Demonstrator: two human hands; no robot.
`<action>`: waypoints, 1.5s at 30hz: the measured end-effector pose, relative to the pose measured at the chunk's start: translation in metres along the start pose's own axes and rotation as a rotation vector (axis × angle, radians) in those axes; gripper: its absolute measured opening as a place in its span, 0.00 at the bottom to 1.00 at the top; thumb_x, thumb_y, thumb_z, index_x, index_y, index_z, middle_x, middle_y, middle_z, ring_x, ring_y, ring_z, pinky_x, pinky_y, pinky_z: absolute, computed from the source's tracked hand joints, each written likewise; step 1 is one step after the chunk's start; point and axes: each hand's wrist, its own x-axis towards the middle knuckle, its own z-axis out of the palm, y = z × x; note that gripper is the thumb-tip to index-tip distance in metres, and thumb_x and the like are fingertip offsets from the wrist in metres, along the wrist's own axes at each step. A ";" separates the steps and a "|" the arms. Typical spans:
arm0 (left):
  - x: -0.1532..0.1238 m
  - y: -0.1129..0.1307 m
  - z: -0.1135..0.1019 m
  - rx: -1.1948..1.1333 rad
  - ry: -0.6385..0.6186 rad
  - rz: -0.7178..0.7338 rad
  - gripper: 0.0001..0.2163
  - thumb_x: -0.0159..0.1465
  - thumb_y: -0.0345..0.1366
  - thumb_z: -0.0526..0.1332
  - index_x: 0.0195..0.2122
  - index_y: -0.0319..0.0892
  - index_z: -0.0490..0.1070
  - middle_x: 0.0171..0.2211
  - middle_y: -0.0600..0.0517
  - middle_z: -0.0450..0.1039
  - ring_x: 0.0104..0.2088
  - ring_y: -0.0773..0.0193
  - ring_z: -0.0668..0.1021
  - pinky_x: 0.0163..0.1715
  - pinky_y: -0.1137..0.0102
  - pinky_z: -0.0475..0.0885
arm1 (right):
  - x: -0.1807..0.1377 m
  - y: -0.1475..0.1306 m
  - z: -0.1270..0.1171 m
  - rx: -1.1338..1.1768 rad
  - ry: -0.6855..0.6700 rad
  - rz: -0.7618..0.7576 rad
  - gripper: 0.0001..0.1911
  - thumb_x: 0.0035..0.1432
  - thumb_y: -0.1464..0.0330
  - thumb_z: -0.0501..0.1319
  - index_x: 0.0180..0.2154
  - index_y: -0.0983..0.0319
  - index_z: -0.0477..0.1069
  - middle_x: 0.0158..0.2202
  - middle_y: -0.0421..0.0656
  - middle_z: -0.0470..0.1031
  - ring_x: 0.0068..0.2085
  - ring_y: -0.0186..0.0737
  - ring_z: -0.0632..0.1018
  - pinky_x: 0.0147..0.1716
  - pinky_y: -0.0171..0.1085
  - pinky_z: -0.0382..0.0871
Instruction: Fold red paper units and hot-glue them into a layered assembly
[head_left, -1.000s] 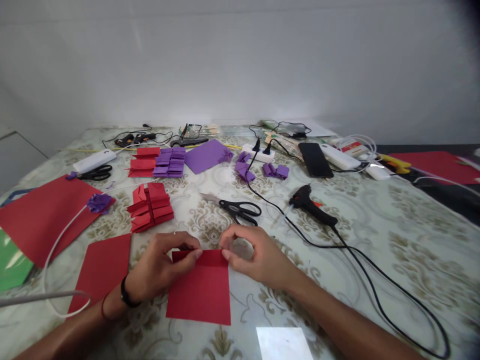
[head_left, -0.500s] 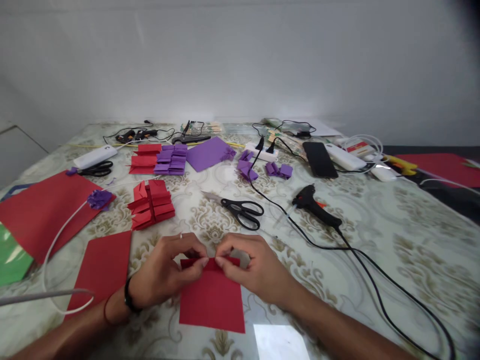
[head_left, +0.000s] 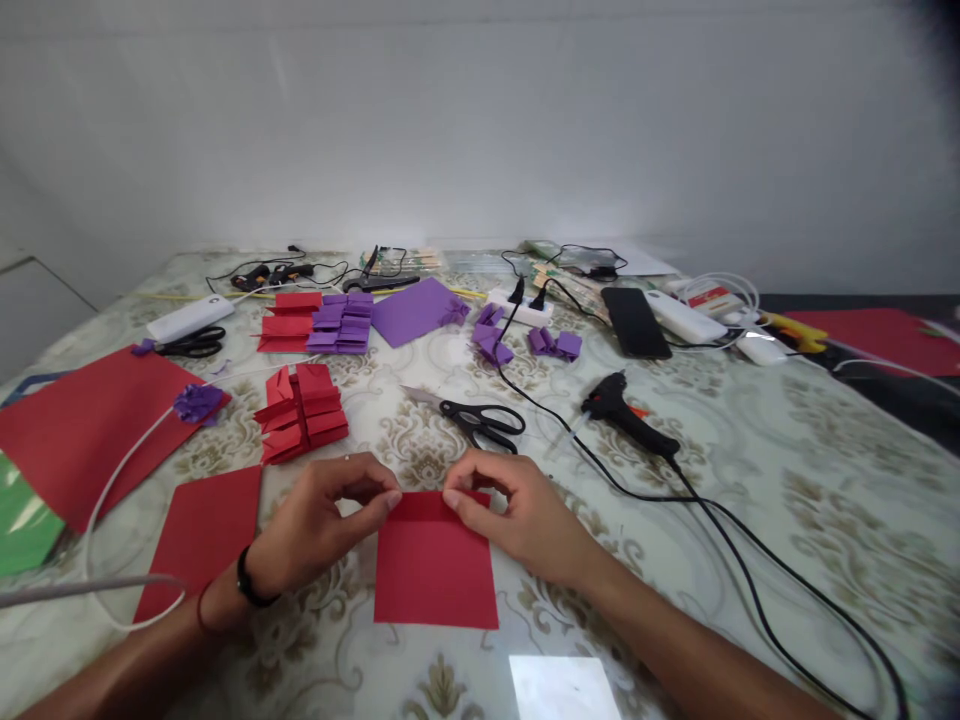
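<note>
Between my hands is a square of red paper [head_left: 436,575], with a narrow darker strip along its far edge. My left hand [head_left: 330,520] pinches the far left corner between thumb and fingers. On the same edge, right of the middle, my right hand [head_left: 517,510] pinches the paper. Just beyond my hands lie black-handled scissors [head_left: 480,418], blades pointing left. A bundle of folded red paper pieces [head_left: 304,412] sits past my left hand. Another red sheet [head_left: 202,535] lies partly under my left forearm.
A black glue gun [head_left: 626,415] lies to the right, its cable curving toward the near right edge. Purple folded pieces [head_left: 555,344], a power strip [head_left: 521,307] and a phone [head_left: 636,322] are farther back. At left is a larger red sheet [head_left: 97,430] with a crumpled purple piece [head_left: 197,402].
The red square has moved slightly away from me and to the right. My hands have spread apart along its far edge, from near the middle outward.
</note>
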 end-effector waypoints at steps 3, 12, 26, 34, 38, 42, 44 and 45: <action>-0.001 0.001 0.006 0.029 -0.021 0.040 0.06 0.70 0.36 0.64 0.37 0.43 0.80 0.31 0.54 0.81 0.31 0.67 0.79 0.31 0.74 0.70 | -0.002 0.001 0.008 -0.015 -0.014 0.001 0.05 0.61 0.71 0.63 0.32 0.61 0.75 0.28 0.39 0.76 0.31 0.35 0.75 0.32 0.32 0.65; -0.010 0.000 0.017 0.091 -0.109 0.171 0.05 0.67 0.28 0.63 0.36 0.42 0.78 0.29 0.56 0.77 0.29 0.70 0.75 0.33 0.75 0.68 | -0.006 0.005 0.019 -0.052 -0.131 -0.217 0.07 0.58 0.77 0.61 0.30 0.61 0.72 0.27 0.37 0.70 0.29 0.32 0.71 0.31 0.31 0.63; 0.007 0.002 -0.032 0.145 0.096 0.090 0.08 0.69 0.36 0.62 0.33 0.41 0.77 0.30 0.54 0.78 0.29 0.67 0.75 0.29 0.74 0.67 | 0.009 0.008 -0.031 -0.173 0.036 -0.186 0.08 0.58 0.77 0.61 0.27 0.61 0.70 0.26 0.36 0.72 0.28 0.33 0.72 0.31 0.31 0.65; -0.003 0.002 0.000 0.196 -0.017 0.203 0.05 0.69 0.31 0.62 0.36 0.43 0.77 0.27 0.55 0.76 0.27 0.68 0.74 0.28 0.75 0.67 | -0.001 0.007 0.003 -0.194 -0.071 -0.270 0.05 0.66 0.68 0.63 0.40 0.63 0.76 0.33 0.43 0.78 0.34 0.38 0.78 0.36 0.34 0.70; -0.007 0.002 0.012 0.158 -0.094 0.247 0.05 0.67 0.28 0.62 0.35 0.43 0.76 0.29 0.55 0.76 0.28 0.69 0.76 0.31 0.75 0.69 | -0.005 0.009 0.018 -0.257 -0.147 -0.420 0.11 0.69 0.72 0.59 0.34 0.63 0.76 0.30 0.43 0.76 0.32 0.38 0.75 0.35 0.35 0.68; -0.007 0.005 0.005 0.152 -0.126 0.234 0.05 0.67 0.29 0.63 0.35 0.42 0.76 0.28 0.55 0.77 0.28 0.68 0.77 0.31 0.75 0.70 | -0.005 0.005 0.014 -0.219 -0.166 -0.421 0.13 0.69 0.73 0.58 0.30 0.63 0.75 0.26 0.41 0.73 0.29 0.36 0.72 0.31 0.34 0.64; -0.005 0.007 -0.004 0.113 -0.137 0.223 0.05 0.68 0.30 0.63 0.34 0.42 0.77 0.28 0.55 0.77 0.28 0.68 0.78 0.30 0.76 0.71 | -0.004 0.001 0.008 -0.188 -0.166 -0.388 0.14 0.69 0.72 0.58 0.29 0.63 0.74 0.25 0.40 0.71 0.28 0.35 0.71 0.29 0.34 0.63; -0.004 0.007 -0.009 0.095 -0.142 0.195 0.05 0.67 0.31 0.65 0.33 0.42 0.77 0.27 0.55 0.78 0.28 0.68 0.78 0.30 0.76 0.71 | -0.004 0.000 0.004 -0.172 -0.161 -0.371 0.14 0.69 0.72 0.58 0.28 0.63 0.73 0.24 0.40 0.71 0.28 0.35 0.70 0.29 0.34 0.62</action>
